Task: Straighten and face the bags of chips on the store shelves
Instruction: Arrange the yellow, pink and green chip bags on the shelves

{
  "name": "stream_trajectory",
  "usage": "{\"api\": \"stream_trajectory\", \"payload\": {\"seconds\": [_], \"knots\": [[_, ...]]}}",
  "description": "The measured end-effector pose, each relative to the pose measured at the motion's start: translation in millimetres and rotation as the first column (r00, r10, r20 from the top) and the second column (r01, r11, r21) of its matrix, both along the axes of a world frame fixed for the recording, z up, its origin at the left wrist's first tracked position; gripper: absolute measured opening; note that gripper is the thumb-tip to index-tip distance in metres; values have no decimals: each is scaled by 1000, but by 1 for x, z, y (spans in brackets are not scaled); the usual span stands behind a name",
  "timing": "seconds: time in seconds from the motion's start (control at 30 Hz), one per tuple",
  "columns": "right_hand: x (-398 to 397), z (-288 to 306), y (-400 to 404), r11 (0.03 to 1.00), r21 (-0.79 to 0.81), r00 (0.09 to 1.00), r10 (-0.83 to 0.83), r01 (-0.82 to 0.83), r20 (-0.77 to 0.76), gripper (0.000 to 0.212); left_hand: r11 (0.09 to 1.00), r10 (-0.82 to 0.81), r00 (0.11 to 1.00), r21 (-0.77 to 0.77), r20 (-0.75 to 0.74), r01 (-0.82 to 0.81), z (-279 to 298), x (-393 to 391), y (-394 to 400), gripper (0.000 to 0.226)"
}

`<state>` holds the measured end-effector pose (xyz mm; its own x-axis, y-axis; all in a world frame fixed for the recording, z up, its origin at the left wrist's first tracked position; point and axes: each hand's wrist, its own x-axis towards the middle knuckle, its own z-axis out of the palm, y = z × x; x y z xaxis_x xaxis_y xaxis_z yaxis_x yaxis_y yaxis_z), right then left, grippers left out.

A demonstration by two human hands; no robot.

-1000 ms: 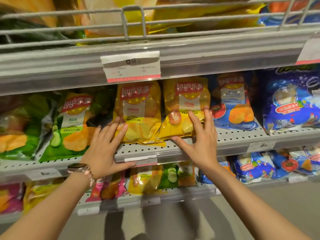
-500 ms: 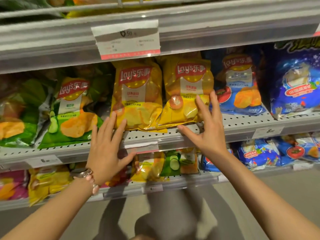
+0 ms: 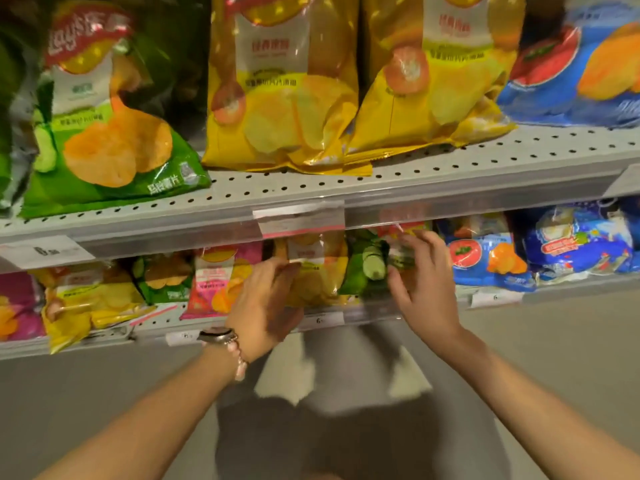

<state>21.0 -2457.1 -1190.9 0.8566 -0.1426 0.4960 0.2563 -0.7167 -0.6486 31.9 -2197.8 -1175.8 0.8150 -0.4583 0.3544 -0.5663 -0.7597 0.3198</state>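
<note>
A person's two hands reach to the lower shelf point(image 3: 571, 289) of a store chip display, at the centre of the frame. The left hand point(image 3: 266, 306), with a watch point(image 3: 216, 334) and a beaded bracelet at the wrist, has its fingers curled against the left edge of a small yellow bag point(image 3: 315, 271); motion blur hides whether they actually grip it. The right hand point(image 3: 422, 282) has its fingers bent around the right side of a small green bag point(image 3: 367, 268) printed with cucumber slices, just right of the yellow one; the hold itself is too blurred to confirm.

On the upper shelf point(image 3: 450, 168), across the top of the frame, two large yellow bags point(image 3: 284, 98) stand side by side facing front, touching at their lower corners. A large green bag point(image 3: 104, 133) leans at upper left, and a blue bag point(image 3: 571, 71) sits at upper right. Small pink, yellow and blue bags fill the rest of the lower shelf.
</note>
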Motion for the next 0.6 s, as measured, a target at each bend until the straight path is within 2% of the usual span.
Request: {"api": "stream_trajectory", "payload": {"seconds": [0.07, 0.1, 0.17, 0.27, 0.3, 0.4, 0.47, 0.6], "knots": [[9, -11, -5, 994, 43, 985, -91, 98, -146, 62, 997, 80, 991, 17, -110, -78, -18, 13, -4, 79], [13, -15, -7, 992, 74, 977, -85, 101, -194, 70, 994, 111, 980, 8, -165, -111, -25, 18, -6, 84], [21, -21, -10, 974, 217, 968, -2, 59, -252, 83, 993, 115, 972, 19, -203, -113, -37, 26, -9, 92], [27, -28, -12, 942, 334, 964, 70, 21, -258, 87, 978, 141, 971, 180, -192, -107, -48, 29, -14, 109], [28, -29, -13, 941, 338, 963, 70, 23, -261, 89, 976, 158, 970, 175, -183, -126, -49, 29, -16, 107], [29, -31, -14, 936, 351, 967, 72, 19, -243, 92, 979, 203, 919, 42, -339, -201, -50, 28, -19, 82], [26, -34, -14, 938, 347, 975, 61, 17, -213, 92, 974, 214, 912, 12, -351, -224, -58, 30, -16, 72], [20, -35, -12, 908, 415, 980, 25, 61, -198, 93, 986, 163, 928, 36, -336, -160, -48, 25, -14, 75]]}}
